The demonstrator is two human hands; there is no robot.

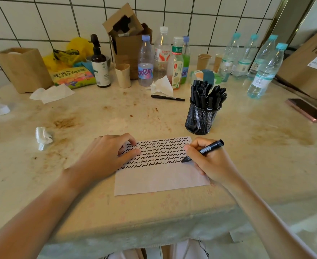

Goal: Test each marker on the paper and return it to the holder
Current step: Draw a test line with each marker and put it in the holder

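Now right hand (208, 161) pinches black marker pen (203, 150), tip on white paper sheet (159, 178) near row end. Left hand (107, 154) rests curled on paper, likely stopping sliding. Black mesh holder (200, 118) waits just beyond paper, right.

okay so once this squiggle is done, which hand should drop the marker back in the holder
Probably the right hand: it already grips the marker, and the holder stands just beyond it. The left hand is pressing the paper.

- Paper (159, 176): flat on table, upper half covered in black squiggle rows.
- Black marker (203, 150): uncapped, tilted, tip on paper's right edge.
- Mesh holder (200, 119): upright behind paper, full of black markers.
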